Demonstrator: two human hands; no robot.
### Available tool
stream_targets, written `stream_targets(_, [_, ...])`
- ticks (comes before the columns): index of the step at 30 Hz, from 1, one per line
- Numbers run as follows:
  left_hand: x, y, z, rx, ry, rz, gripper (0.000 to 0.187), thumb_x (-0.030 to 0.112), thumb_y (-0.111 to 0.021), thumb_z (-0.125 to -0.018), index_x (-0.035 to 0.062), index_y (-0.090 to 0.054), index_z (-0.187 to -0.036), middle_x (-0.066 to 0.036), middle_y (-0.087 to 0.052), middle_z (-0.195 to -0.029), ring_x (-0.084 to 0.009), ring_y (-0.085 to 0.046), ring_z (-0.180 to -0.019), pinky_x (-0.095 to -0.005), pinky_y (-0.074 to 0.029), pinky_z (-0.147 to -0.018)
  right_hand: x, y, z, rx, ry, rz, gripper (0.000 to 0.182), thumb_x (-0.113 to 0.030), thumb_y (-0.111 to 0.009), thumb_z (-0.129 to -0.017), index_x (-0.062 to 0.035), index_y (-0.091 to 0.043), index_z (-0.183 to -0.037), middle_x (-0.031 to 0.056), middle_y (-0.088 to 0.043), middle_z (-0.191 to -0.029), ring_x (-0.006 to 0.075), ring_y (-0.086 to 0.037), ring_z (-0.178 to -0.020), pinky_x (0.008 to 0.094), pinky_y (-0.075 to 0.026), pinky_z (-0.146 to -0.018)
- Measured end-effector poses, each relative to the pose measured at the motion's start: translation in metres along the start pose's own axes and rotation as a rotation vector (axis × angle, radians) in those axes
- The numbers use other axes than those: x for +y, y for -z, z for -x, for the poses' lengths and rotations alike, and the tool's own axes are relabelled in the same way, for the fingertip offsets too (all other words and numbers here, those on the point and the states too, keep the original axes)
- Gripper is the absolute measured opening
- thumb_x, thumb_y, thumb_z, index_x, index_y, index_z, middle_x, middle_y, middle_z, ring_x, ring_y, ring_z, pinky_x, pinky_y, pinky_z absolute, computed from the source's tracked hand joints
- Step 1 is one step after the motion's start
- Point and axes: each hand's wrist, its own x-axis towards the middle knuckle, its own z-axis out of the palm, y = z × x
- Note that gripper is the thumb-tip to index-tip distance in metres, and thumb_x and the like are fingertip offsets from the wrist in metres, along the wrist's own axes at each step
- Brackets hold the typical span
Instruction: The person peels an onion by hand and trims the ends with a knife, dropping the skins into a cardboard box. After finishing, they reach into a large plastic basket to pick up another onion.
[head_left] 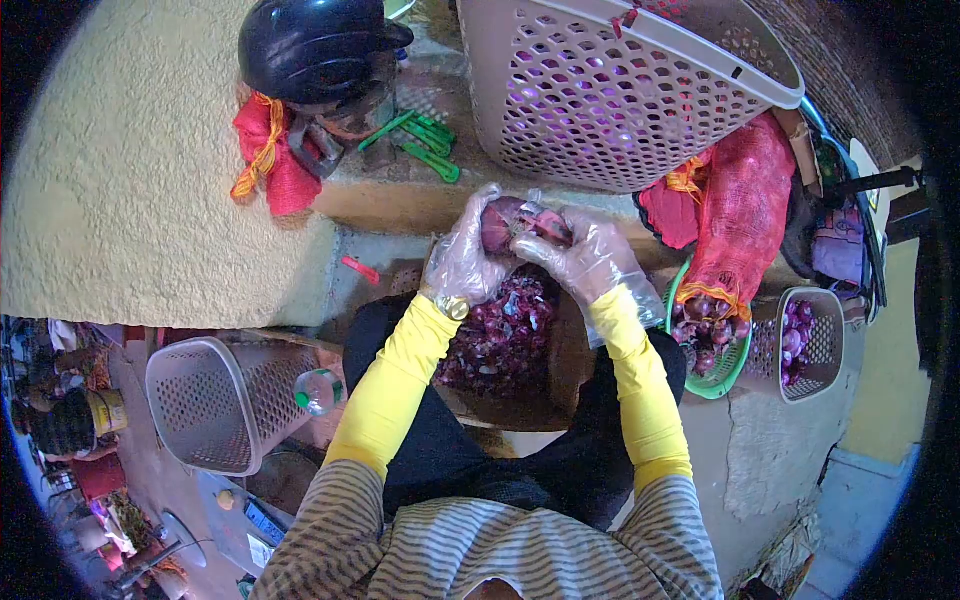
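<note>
My left hand (pixel 468 252), in a clear plastic glove, is closed around a red onion (pixel 497 228). Close beside it, my right hand (pixel 578 250), gloved the same way, grips a small reddish tool (pixel 548 224) against the onion; its blade, if any, does not show clearly. Beneath both hands, between my knees, a container (pixel 568 370) holds a heap of loose purple onion skins (pixel 500 335).
A large perforated basket (pixel 620 110) stands ahead. Green cutters (pixel 430 150) and a helmet (pixel 310 50) sit on the ledge. Right are a red mesh sack (pixel 745 200), a green basket (pixel 735 365) and a crate of onions (pixel 840 345). Left, a crate (pixel 200 405) and bottle (pixel 318 392).
</note>
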Motion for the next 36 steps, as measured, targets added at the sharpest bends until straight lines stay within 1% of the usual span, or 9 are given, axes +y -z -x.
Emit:
stream_targets(8, [-0.002, 0.000, -0.002, 0.003, 0.045, -0.089, 0.070, 0.007, -0.076, -0.089, 0.0062, -0.035, -0.145, -0.014, -0.063, -0.130, -0.0230, -0.062, -0.118, -0.0414, -0.046, -0.110, -0.016, 0.017, 0.004, -0.040, 0.003, 0.021, 0.062, -0.067, -0.075, -0.078, -0.0069, -0.076, -0.093, 0.0207, -0.072, -0.081, 0.0380, -0.071, -0.078, 0.0452, -0.054, -0.070])
stream_targets(10, [-0.035, 0.000, -0.012, 0.055, 0.438, 0.926, 0.050, 0.018, -0.064, -0.099, 0.0064, -0.040, -0.142, -0.013, -0.063, -0.130, -0.0243, -0.062, -0.118, -0.0428, -0.044, -0.112, -0.011, 0.014, 0.004, -0.043, -0.017, 0.050, 0.061, -0.066, -0.076, -0.079, -0.0070, -0.076, -0.093, 0.0206, -0.072, -0.082, 0.0382, -0.071, -0.078, 0.0451, -0.054, -0.070])
stream_targets(14, [0.018, -0.002, -0.011, 0.053, 0.541, 1.299, 0.038, 0.023, -0.052, -0.105, 0.0068, -0.044, -0.139, -0.013, -0.063, -0.131, -0.0251, -0.061, -0.119, -0.0436, -0.042, -0.114, 0.006, 0.002, 0.001, -0.077, -0.004, -0.047, 0.052, -0.053, -0.079, -0.083, -0.0038, -0.076, -0.097, 0.0199, -0.073, -0.082, 0.0276, -0.073, -0.075, 0.0392, -0.053, -0.070])
stream_targets(23, [0.019, -0.016, -0.005, -0.110, -0.017, 1.136, 0.041, 0.023, -0.055, -0.104, 0.0072, -0.042, -0.140, -0.011, -0.062, -0.133, -0.0233, -0.059, -0.121, -0.0414, -0.040, -0.116, 0.004, 0.000, 0.002, -0.066, -0.018, -0.012, 0.055, -0.055, -0.076, -0.084, -0.0022, -0.076, -0.099, 0.0214, -0.073, -0.084, 0.0307, -0.074, -0.078, 0.0403, -0.054, -0.072])
stream_targets(25, [0.023, -0.006, -0.012, 0.013, 0.557, 1.332, 0.056, 0.019, -0.068, -0.096, 0.0065, -0.040, -0.143, -0.013, -0.063, -0.130, -0.0242, -0.061, -0.120, -0.0415, -0.042, -0.114, 0.002, 0.001, 0.001, -0.057, -0.018, 0.046, 0.056, -0.057, -0.074, -0.085, -0.0023, -0.076, -0.099, 0.0227, -0.073, -0.084, 0.0340, -0.073, -0.078, 0.0420, -0.054, -0.072])
stream_targets(29, [0.021, -0.013, -0.005, -0.065, 0.178, 1.260, 0.066, 0.006, -0.075, -0.088, 0.0053, -0.040, -0.144, -0.014, -0.065, -0.126, -0.0249, -0.062, -0.120, -0.0409, -0.046, -0.110, 0.000, -0.001, -0.002, -0.051, -0.024, 0.125, 0.070, -0.073, -0.063, -0.085, -0.0042, -0.076, -0.089, 0.0246, -0.070, -0.080, 0.0408, -0.071, -0.080, 0.0491, -0.055, -0.072])
stream_targets(31, [0.014, -0.002, -0.016, 0.168, 0.696, 1.531, 0.074, -0.007, -0.075, -0.083, 0.0057, -0.038, -0.145, -0.015, -0.065, -0.126, -0.0257, -0.062, -0.121, -0.0407, -0.048, -0.108, -0.001, -0.001, -0.002, -0.069, -0.023, 0.079, 0.071, -0.073, -0.061, -0.086, -0.0034, -0.075, -0.089, 0.0250, -0.070, -0.080, 0.0414, -0.070, -0.080, 0.0502, -0.055, -0.073])
stream_targets(34, [0.003, -0.016, 0.000, -0.033, 0.055, 1.186, 0.066, -0.008, -0.070, -0.087, 0.0063, -0.039, -0.144, -0.014, -0.063, -0.131, -0.0258, -0.062, -0.121, -0.0407, -0.048, -0.109, 0.000, -0.002, -0.003, -0.121, -0.041, -0.008, 0.068, -0.070, -0.061, -0.088, -0.0038, -0.076, -0.092, 0.0258, -0.070, -0.082, 0.0427, -0.070, -0.081, 0.0515, -0.054, -0.074])
stream_targets(36, [0.000, -0.013, -0.002, -0.021, 0.127, 1.143, 0.070, -0.006, -0.073, -0.085, 0.0063, -0.038, -0.145, -0.014, -0.062, -0.133, -0.0256, -0.062, -0.122, -0.0407, -0.048, -0.109, 0.008, -0.007, -0.005, -0.128, 0.001, 0.046, 0.064, -0.068, -0.061, -0.089, -0.0064, -0.077, -0.095, 0.0252, -0.070, -0.084, 0.0425, -0.070, -0.083, 0.0507, -0.054, -0.075])
